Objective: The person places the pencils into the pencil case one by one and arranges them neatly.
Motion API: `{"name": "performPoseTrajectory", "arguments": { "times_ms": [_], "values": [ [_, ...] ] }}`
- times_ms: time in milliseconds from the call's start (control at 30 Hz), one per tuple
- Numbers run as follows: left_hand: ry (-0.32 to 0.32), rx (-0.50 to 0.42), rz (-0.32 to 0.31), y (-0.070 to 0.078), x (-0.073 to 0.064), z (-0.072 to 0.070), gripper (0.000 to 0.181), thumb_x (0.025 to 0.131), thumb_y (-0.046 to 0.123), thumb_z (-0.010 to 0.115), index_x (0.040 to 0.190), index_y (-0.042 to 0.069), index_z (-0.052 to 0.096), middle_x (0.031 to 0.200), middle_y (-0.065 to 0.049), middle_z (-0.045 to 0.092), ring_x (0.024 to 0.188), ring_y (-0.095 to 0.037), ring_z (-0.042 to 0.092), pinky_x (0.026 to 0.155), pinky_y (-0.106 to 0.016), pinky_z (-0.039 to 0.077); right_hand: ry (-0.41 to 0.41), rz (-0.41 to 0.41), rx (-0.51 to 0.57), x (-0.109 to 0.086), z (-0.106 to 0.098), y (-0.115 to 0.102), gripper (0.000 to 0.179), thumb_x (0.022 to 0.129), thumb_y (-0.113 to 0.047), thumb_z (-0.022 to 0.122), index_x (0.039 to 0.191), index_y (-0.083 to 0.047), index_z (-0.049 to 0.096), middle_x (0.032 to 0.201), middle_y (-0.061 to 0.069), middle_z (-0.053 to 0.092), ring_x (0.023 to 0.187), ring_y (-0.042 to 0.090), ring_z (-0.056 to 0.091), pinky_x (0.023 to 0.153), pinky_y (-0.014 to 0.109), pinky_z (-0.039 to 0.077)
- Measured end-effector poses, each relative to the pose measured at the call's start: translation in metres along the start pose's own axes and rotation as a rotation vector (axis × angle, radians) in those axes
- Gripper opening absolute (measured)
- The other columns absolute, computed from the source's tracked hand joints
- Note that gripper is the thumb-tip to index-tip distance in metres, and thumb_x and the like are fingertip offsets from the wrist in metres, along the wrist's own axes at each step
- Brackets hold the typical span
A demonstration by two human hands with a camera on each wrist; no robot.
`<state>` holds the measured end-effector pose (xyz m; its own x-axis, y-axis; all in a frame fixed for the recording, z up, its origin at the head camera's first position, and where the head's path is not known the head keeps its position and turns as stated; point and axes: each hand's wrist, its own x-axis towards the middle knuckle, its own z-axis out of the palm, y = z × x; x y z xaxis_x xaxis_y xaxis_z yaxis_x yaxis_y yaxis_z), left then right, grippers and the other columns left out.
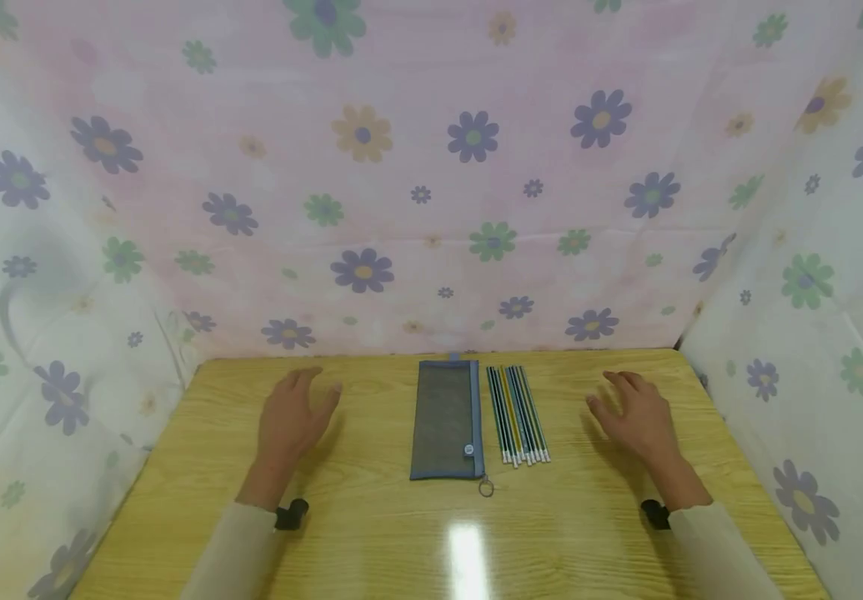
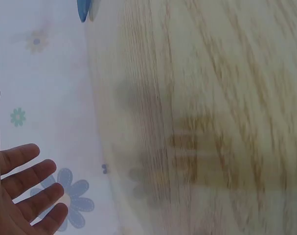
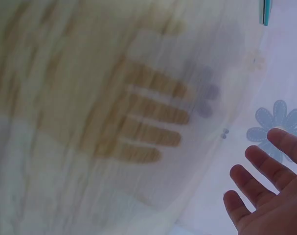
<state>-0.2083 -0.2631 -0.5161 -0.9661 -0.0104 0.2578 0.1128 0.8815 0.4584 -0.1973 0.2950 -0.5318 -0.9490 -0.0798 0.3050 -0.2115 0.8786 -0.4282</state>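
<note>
Near the middle of the table lies a flat grey mesh zip pouch [image 1: 442,421] with a blue edge and a metal ring at its lower right corner. Just right of it, a row of several striped pencils [image 1: 519,415] lies side by side, white ends toward me; one is yellow. My left hand [image 1: 294,417] hovers left of the pouch, fingers relaxed and holding nothing. To the right of the pencils my right hand [image 1: 635,417] is held likewise, apart from them. Both wrist views show spread fingers, with the left hand [image 2: 26,196] and right hand [image 3: 270,181] touching nothing.
A glossy wooden table [image 1: 371,542] reflects a bright light near its front. Flower-patterned cloth [image 1: 416,167] hangs behind it and along both sides. Each wrist wears a small black device, the left one [image 1: 292,514] and the right one [image 1: 655,514].
</note>
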Motion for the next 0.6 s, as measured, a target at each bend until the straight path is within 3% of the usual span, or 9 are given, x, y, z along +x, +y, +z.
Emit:
{"name": "performPoseTrajectory", "arguments": {
  "times_ms": [600],
  "values": [
    [-0.01, -0.058, 0.01, 0.036, -0.01, 0.022, 0.063, 0.106, 0.052, 0.061, 0.14, 0.0, 0.062, 0.14, -0.024, 0.061, 0.128, -0.046, 0.057, 0.103, -0.062, 0.049, 0.074, -0.071, 0.121, -0.003, 0.009, -0.024, 0.045, 0.104, -0.025, 0.068, 0.136, 0.006, 0.065, 0.135, 0.032, 0.061, 0.122, 0.055, 0.057, 0.098, 0.072, 0.046]
  ]
}}
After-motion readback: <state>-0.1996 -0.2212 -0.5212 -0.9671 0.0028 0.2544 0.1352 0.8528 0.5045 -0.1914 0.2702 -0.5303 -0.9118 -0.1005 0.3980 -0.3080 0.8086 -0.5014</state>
